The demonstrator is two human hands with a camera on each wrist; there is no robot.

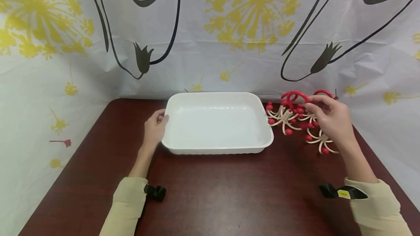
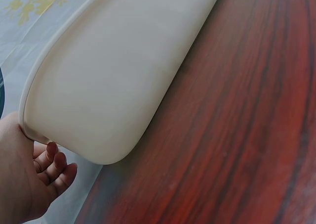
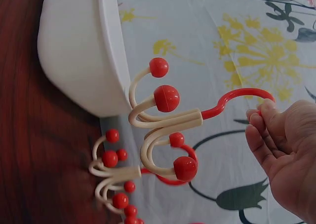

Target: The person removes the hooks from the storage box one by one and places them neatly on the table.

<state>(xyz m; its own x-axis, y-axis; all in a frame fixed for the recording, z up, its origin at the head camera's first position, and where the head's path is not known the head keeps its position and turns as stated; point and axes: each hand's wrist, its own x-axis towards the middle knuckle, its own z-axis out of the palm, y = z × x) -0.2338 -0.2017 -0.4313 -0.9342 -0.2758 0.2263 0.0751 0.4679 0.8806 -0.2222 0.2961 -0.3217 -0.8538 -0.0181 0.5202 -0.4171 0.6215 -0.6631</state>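
Observation:
A white rectangular tray (image 1: 218, 128) stands on the table at the centre of the head view. At its left end my left hand (image 1: 155, 128) grips the rim, thumb on top and fingers curled beneath, as the left wrist view also shows. My right hand (image 1: 335, 119) pinches the end of the red hook of a hanger (image 3: 173, 121) with curved cream prongs tipped by red balls. This hanger hangs just off the tray's right end, prongs near the rim. Behind and below it lie other hangers (image 1: 321, 140) of the same kind, partly hidden by my right hand.
The table (image 1: 213, 192) is dark reddish wood. A white cloth (image 1: 197, 57) with yellow and dark flower prints rises along its back and sides. Both wrists carry black straps with small cameras (image 1: 156, 193). The tray's back edge stands close to the cloth.

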